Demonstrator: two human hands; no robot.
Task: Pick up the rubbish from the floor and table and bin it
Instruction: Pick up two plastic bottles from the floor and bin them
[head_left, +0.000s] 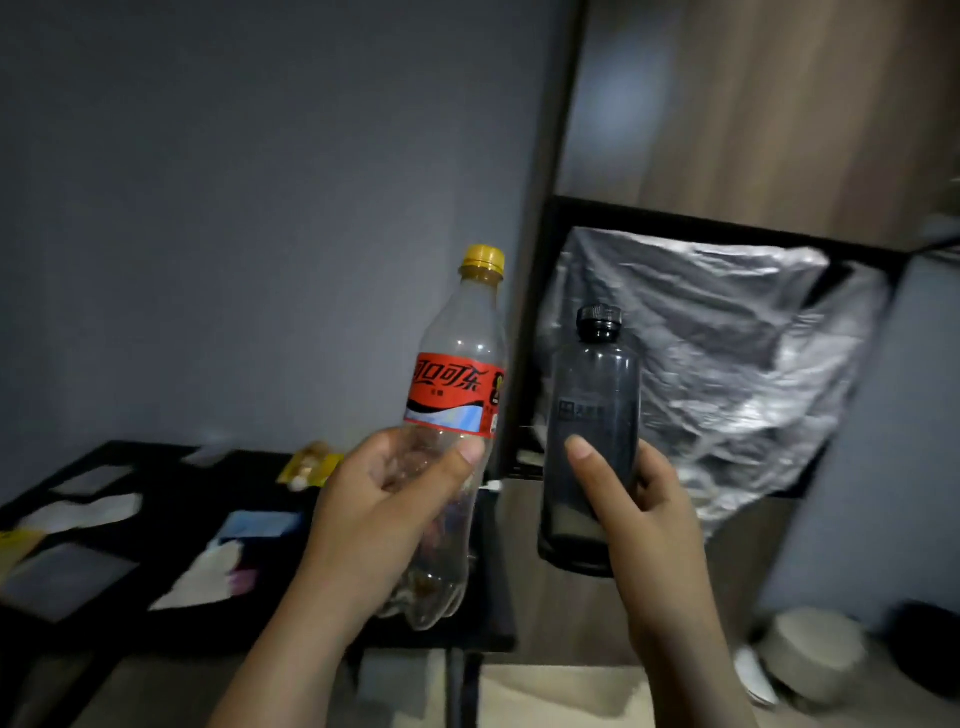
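While the left hand (384, 514) curls round the lower half of a clear cola bottle (457, 332), thumb pressed across its front and fingers wrapped behind, the right hand (644, 514) grips a dark grey bottle (595, 395) in the same way, thumb lying up its face. Both bottles are held upright in the air, side by side but apart, the cola bottle leaning slightly right. The cola bottle has a yellow cap (483, 260) and a red label (452, 395) just above the thumb; it looks nearly empty, with a little brown at the bottom. The dark bottle has a black cap (599, 318) screwed on.

Below and to the left of the left hand stands a black table (176, 499) with rubbish scattered on it: a crumpled white tissue (88, 512) near its left side, a blue packet (262, 524) close to the wrist, a white scrap (202, 577) in front of that, and a yellow wrapper (311, 465) at the back edge. Behind the dark bottle, a crinkled clear plastic bag (717, 353) is stretched in a dark frame. A grey wall (234, 208) rises behind the table, with a wooden panel (779, 104) above the bag.
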